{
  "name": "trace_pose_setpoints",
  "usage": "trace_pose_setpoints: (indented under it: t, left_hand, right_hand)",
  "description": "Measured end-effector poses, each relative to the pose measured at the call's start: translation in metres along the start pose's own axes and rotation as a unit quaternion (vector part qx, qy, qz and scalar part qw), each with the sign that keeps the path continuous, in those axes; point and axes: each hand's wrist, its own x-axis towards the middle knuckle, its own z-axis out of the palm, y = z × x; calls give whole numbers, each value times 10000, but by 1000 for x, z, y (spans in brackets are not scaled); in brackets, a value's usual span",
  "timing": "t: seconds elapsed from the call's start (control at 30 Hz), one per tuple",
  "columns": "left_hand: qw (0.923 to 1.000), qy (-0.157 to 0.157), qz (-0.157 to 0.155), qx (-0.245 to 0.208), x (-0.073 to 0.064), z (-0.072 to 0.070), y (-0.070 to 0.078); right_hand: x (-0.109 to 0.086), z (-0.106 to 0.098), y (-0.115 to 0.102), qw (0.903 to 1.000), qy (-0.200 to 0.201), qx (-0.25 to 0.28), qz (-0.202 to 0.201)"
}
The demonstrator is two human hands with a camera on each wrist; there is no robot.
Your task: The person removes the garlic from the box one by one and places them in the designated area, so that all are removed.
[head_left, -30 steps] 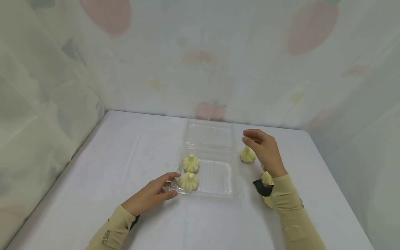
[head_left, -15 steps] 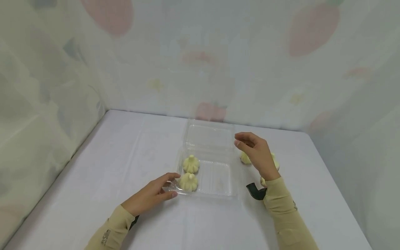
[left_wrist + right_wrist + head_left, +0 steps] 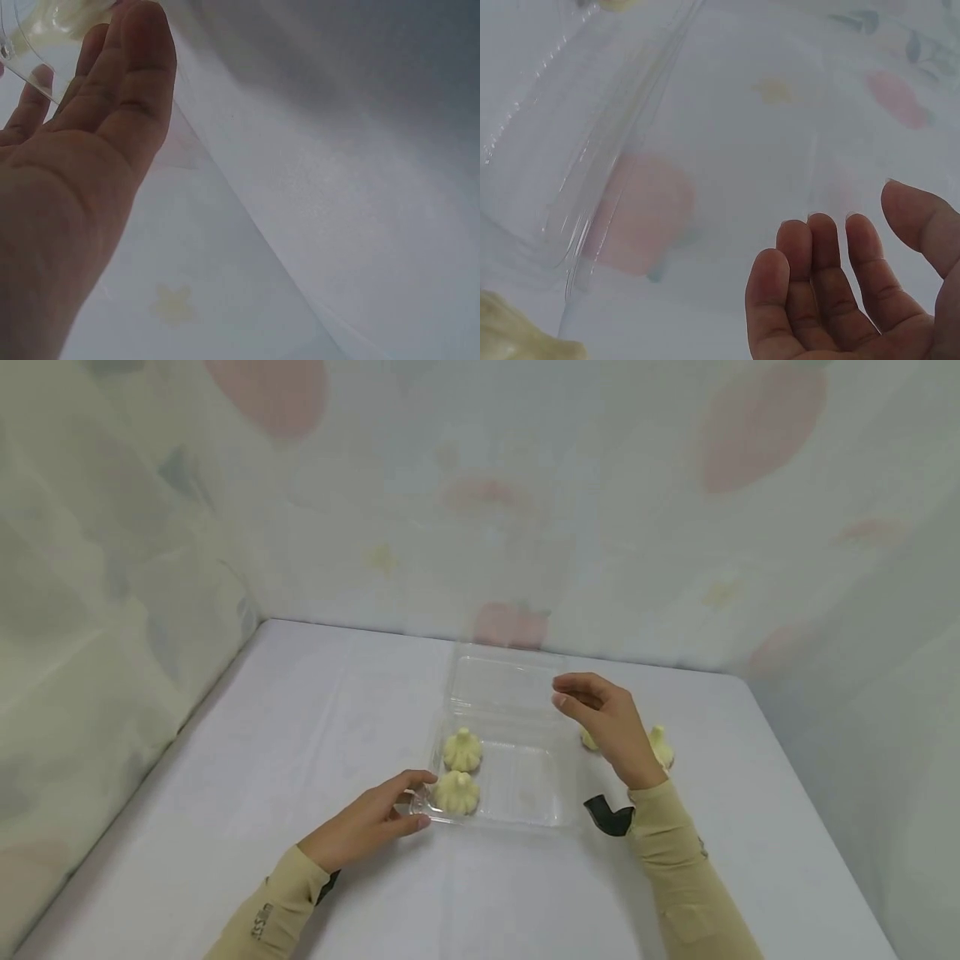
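Poised either side of a clear container (image 3: 517, 777)

Showing dark lettering (image 3: 261, 921) on the left sleeve (image 3: 283, 885), lower left, too small to read. Lying unfolded at frame centre, with two pale-yellow bulbs (image 3: 462, 752) down its left side. With left hand (image 3: 366, 822) spread loosely at its lower-left corner; cannot tell whether touching. With right hand (image 3: 609, 718) at its upper right, loosely curved, thumb apart, overlapping the lid (image 3: 495, 683).

We stretch both arms forward, sleeves (image 3: 273, 902) reaching our wrists. Our left hand (image 3: 363, 822) points inward, fingers (image 3: 401, 783) relaxed and thumb (image 3: 408, 824) apart. Our right hand (image 3: 611, 727) hangs raised, turned leftward, its fingers loosely bent, its thumb apart from their tips.
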Motion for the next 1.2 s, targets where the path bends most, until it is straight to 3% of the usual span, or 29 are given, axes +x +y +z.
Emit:
trace_pose_setpoints:
  t: [0.37,1.2]
  left_hand:
    - [10000,10,-11,-9,-1,1,-2]
    - [10000,-64,-61,-5,3,6,3]
  right_hand:
    - [-2,18,-4,9995,-189,227,61]
    - [-17,51,3,9989,-440,61,127]
